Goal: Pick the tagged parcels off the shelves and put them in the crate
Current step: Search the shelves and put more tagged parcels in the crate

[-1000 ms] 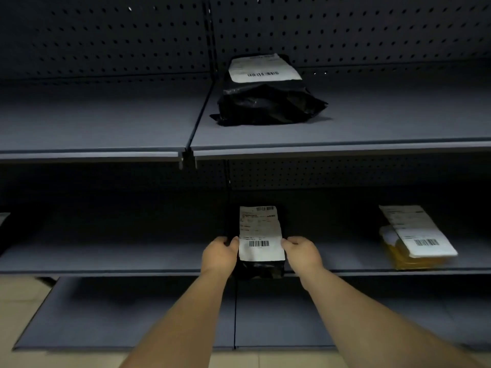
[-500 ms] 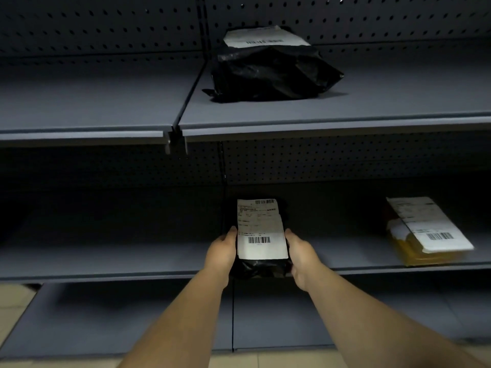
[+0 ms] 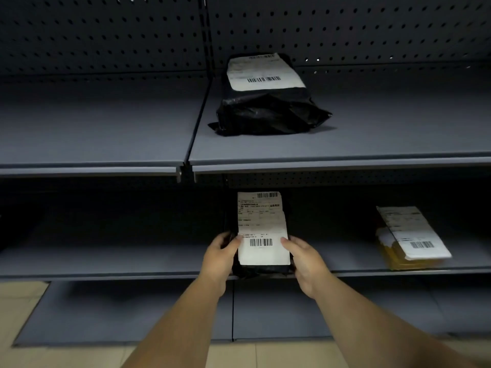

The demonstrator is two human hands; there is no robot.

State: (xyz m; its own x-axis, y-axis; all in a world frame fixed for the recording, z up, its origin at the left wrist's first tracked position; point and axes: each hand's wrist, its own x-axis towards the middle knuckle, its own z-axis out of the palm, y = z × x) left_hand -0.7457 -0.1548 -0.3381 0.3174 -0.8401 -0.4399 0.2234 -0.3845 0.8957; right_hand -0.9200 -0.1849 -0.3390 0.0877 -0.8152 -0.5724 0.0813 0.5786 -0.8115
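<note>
Parcels with white barcode labels sit on dark grey metal shelving with a perforated back panel. One small black parcel, its long white label facing up, is at the front edge of the middle shelf, held between two bare hands. The left hand grips the parcel's left side, thumb resting at the label's edge and fingers curled round the black wrapping. The right hand grips the right side, its fingers pressed together against the label's right edge. Whether the parcel rests on the shelf or is lifted just clear of it cannot be told.

On the upper shelf, a larger parcel in crumpled black plastic lies flat, label on top. Further right on the middle shelf, well apart from the hands, lies a yellow parcel with a white label across it. A bottom shelf stands below, and pale floor tiles show at the lower left.
</note>
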